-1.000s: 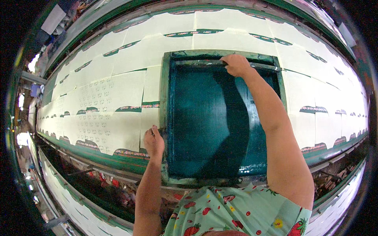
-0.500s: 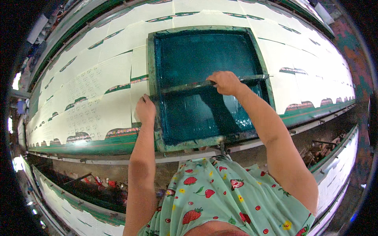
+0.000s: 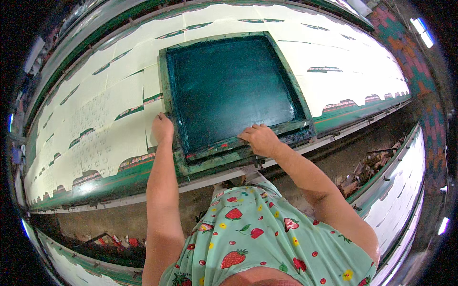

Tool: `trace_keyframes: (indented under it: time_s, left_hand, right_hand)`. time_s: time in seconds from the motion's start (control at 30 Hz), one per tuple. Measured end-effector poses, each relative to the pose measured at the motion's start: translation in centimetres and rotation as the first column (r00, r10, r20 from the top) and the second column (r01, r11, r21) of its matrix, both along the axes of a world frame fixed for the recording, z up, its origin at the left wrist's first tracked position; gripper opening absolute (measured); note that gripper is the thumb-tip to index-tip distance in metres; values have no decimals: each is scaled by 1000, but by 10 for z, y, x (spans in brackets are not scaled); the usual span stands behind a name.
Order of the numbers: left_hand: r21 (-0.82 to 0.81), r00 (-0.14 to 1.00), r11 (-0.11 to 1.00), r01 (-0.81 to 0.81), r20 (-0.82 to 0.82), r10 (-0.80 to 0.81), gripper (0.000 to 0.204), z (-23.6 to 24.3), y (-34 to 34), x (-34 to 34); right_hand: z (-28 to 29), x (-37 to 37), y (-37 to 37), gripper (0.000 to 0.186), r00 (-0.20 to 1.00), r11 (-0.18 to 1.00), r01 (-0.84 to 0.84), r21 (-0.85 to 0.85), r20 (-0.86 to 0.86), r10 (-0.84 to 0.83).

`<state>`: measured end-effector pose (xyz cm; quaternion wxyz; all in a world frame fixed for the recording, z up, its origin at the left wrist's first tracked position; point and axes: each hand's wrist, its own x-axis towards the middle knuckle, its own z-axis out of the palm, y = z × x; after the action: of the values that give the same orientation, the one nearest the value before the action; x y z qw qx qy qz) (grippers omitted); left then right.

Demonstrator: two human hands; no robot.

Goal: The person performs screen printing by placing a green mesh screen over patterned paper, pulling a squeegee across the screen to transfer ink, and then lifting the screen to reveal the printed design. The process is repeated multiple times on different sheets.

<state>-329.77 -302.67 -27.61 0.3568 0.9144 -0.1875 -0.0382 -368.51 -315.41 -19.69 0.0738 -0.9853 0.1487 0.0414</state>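
Note:
A screen printing frame (image 3: 168, 95) with a dark blue-green mesh (image 3: 229, 90) lies on the sheet-covered table. At its left rim, my left hand (image 3: 162, 128) is closed on the edge, fingers curled and partly hidden. A long dark squeegee (image 3: 222, 147) lies across the near end of the screen, parallel to the near rim. My right hand (image 3: 262, 140) grips it right of its middle, knuckles up. The mesh beyond the squeegee looks evenly dark, with a faint shine.
Pale sheets (image 3: 105, 100) cover the long table, some with faint printed marks. Its green near border (image 3: 109, 178) ends at a metal rail (image 3: 119, 199). Behind me stands another sheet-covered table (image 3: 400, 176), with debris in the gap between. Patterned floor (image 3: 424, 95) shows at right.
My right hand has drawn the squeegee from mid-screen toward me, to the near rim. My left hand stays at the left rim. The whole view has shifted and turned slightly.

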Motion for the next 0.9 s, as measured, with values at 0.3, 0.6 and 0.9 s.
trace_keyframes:
  time_s: [0.3, 0.6, 0.9]
  left_hand:
    - [162, 997, 986, -48, 72, 37, 56, 2, -2, 0]
    - [370, 953, 922, -113, 303, -5, 56, -9, 14, 9]
    - [432, 962, 884, -178, 266, 64, 55, 12, -17, -7]
  right_hand:
    - [-11, -26, -1, 57, 969, 983, -115, 141, 233, 80]
    - [-1, -118, -146, 43, 779, 956, -77, 284, 615, -120]
    - [-80, -156, -289, 80, 641, 769, 62, 637, 565, -519]
